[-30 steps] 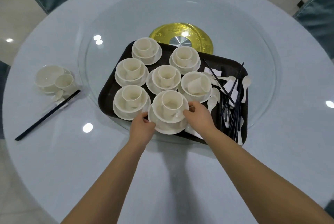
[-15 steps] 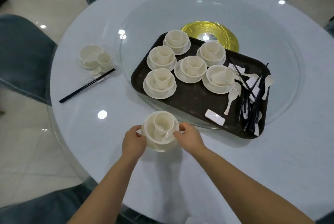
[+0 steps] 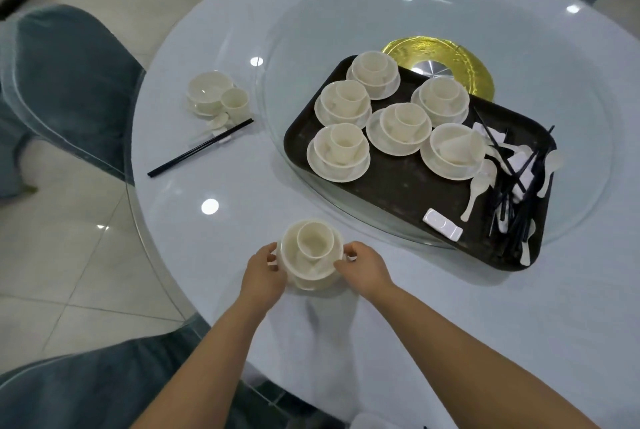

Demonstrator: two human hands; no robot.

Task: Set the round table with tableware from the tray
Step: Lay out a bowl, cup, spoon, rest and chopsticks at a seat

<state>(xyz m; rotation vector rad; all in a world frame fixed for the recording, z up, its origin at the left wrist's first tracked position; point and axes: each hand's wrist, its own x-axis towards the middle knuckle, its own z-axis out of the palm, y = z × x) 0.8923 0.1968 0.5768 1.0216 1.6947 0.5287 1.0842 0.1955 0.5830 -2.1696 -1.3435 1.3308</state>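
The round bench [image 3: 433, 307] carries a glass turntable [image 3: 571, 57] at its middle; a dark tray [image 3: 391, 193] lies on the turntable's near part, its long axis running from far left to near right, one near corner jutting past the glass edge. On the tray stand six stacked sets [image 3: 398, 128] of saucer, bowl and cup, all mouths up save one cup lying on its side in the rightmost bowl; black chopsticks [image 3: 519, 193] and white spoons [image 3: 476, 191] lie heaped at the tray's right end, mostly lengthwise toward the person; a white rest [image 3: 442, 224] lies near the front edge. At the far left of the bench sits a laid place setting [image 3: 216, 97] with its chopstick pair [image 3: 201, 148] pointing diagonally. Near the bench's front edge, well apart from the tray, is the stacked set [image 3: 311, 255], upright, cup mouth up; the left hand [image 3: 265, 274] and right hand [image 3: 363, 267] grasp its rim from either side, fingers curled around it.
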